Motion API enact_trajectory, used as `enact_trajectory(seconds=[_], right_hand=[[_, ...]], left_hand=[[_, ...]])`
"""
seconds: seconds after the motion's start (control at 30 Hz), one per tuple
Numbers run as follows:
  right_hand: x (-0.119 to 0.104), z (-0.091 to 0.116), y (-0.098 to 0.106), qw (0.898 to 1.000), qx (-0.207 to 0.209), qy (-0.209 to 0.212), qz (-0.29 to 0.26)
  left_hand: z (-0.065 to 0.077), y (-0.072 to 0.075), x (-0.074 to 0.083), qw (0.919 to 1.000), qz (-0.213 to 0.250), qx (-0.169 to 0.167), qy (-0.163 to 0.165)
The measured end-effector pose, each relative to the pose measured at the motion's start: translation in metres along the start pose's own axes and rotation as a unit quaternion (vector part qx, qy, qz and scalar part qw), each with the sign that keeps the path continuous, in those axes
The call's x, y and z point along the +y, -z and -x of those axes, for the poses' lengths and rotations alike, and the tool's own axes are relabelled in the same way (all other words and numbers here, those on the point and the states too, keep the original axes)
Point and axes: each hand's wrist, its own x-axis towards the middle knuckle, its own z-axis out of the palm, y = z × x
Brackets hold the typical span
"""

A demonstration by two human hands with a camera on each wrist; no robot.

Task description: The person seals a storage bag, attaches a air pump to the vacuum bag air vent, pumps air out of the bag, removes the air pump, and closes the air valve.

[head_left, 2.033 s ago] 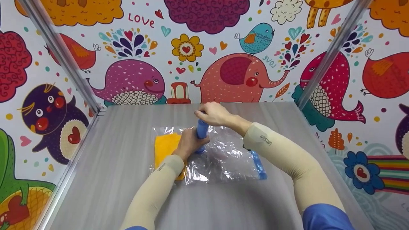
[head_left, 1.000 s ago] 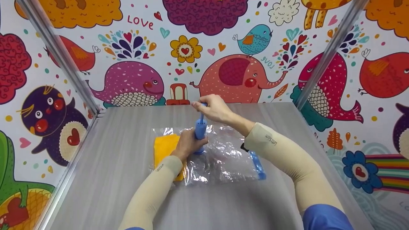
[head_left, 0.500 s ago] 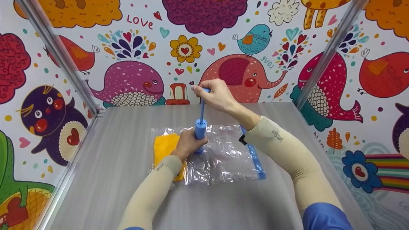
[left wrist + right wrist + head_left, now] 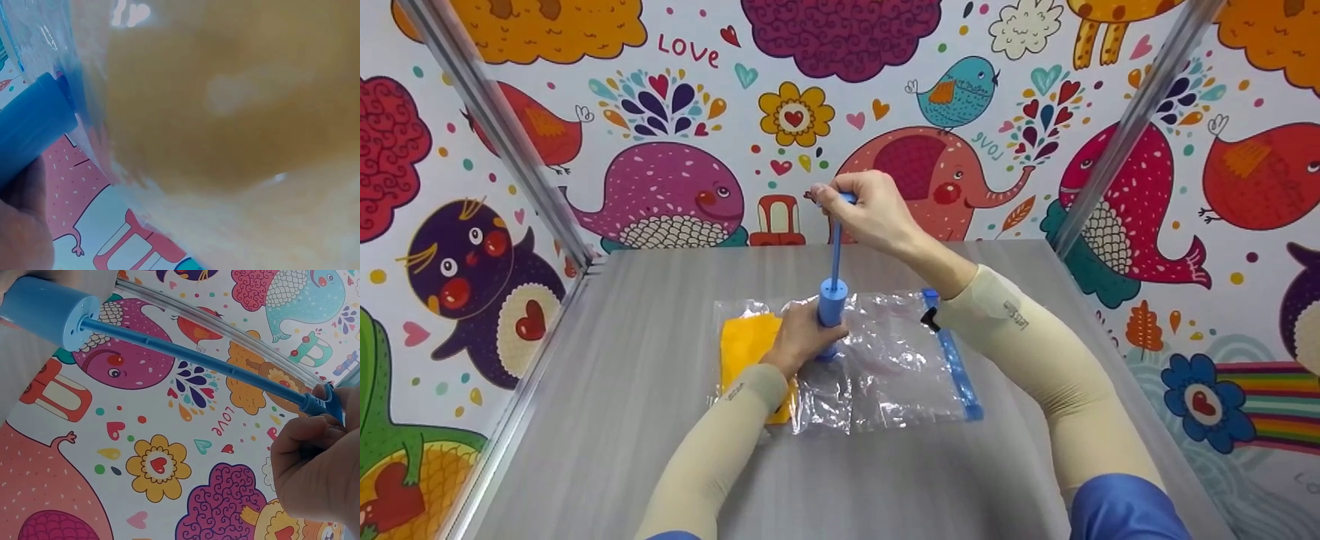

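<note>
A blue hand pump [image 4: 832, 301] stands upright on a clear plastic vacuum bag [image 4: 892, 367] lying on the table. My left hand [image 4: 801, 336] grips the pump's barrel low down, its fingers wrapped round it. Above, my right hand [image 4: 870, 210] holds the pump's handle [image 4: 333, 405], and the thin blue rod [image 4: 191, 360] is drawn far out of the barrel. Folded yellow cloth [image 4: 746, 349] shows inside the bag's left part. In the left wrist view the pump's foot [image 4: 59, 93] meets the bag's film.
Along the bag's right side runs a blue seal strip [image 4: 956, 375]. The grey table [image 4: 607, 450] ends at printed walls [image 4: 675, 97] with metal corner posts [image 4: 510, 142]. A small black piece [image 4: 931, 319] shows at the right cuff.
My right hand has risen from just over the barrel, pulling the handle up so the rod shows at length. The left hand and the bag stay in place.
</note>
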Motion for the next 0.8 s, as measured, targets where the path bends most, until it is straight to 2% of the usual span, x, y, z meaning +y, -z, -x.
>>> enact_trajectory(seconds=[0.17,0.6,0.7,0.8], right_hand=[[0.004,-0.002,-0.001,1.000,0.003,-0.002,0.011],[0.015,-0.004,-0.003,0.998,0.015,0.018,0.055],[0.018,-0.004,-0.004,0.998,0.007,0.013,0.067],[0.021,-0.003,-0.007,0.997,-0.013,0.009,0.081]], left_hand=[[0.002,0.000,-0.001,0.9997,0.012,-0.007,0.020],[0.000,-0.001,0.000,0.9988,0.020,-0.015,0.042],[0.000,-0.001,-0.001,0.9984,0.026,-0.017,0.047],[0.000,-0.001,-0.001,0.9990,0.026,-0.010,0.036]])
